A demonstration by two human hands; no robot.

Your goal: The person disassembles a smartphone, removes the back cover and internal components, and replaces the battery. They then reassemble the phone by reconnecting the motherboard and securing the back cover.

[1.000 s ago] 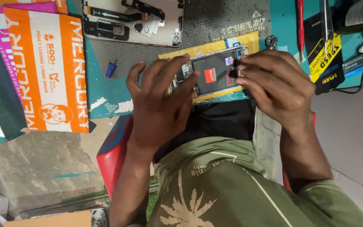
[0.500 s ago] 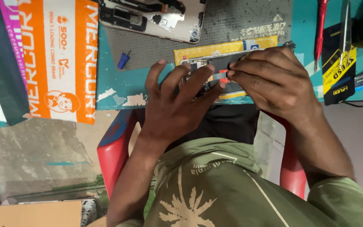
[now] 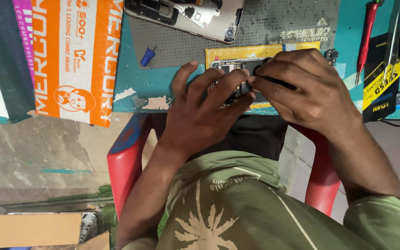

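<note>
Opened phone (image 3: pixel 237 74), its back off and its dark board and small metal parts exposed, lies near the front edge of the teal surface (image 3: pixel 130 88), on a yellow packet (image 3: pixel 255 51) that overlaps the grey perforated mat (image 3: pixel 274 23); the packet probably serves as a clean pad under the work. Only one view, from the head camera, shows it, and both hands cover most of the phone, so just its left end and a strip of the top edge can be made out. The left hand (image 3: pixel 204 111) lies over it with fingers spread and flattened, seemingly pinning it down so it cannot slide. The right hand (image 3: pixel 302 90) is curled, its fingertips drawn together at the upper middle of the phone, seemingly pinching or pressing some small part; what exactly sits between them is hidden. Toward the back edge a second disassembled phone (image 3: pixel 186 14) lies on the mat, with a small blue screwdriver bit (image 3: pixel 147 56) just beside the mat's left edge. An orange and white packet (image 3: pixel 72 55) hangs over the surface's left front edge, and a red-handled screwdriver (image 3: pixel 365 34) and a black and yellow package (image 3: pixel 380 83) lie to the right.
</note>
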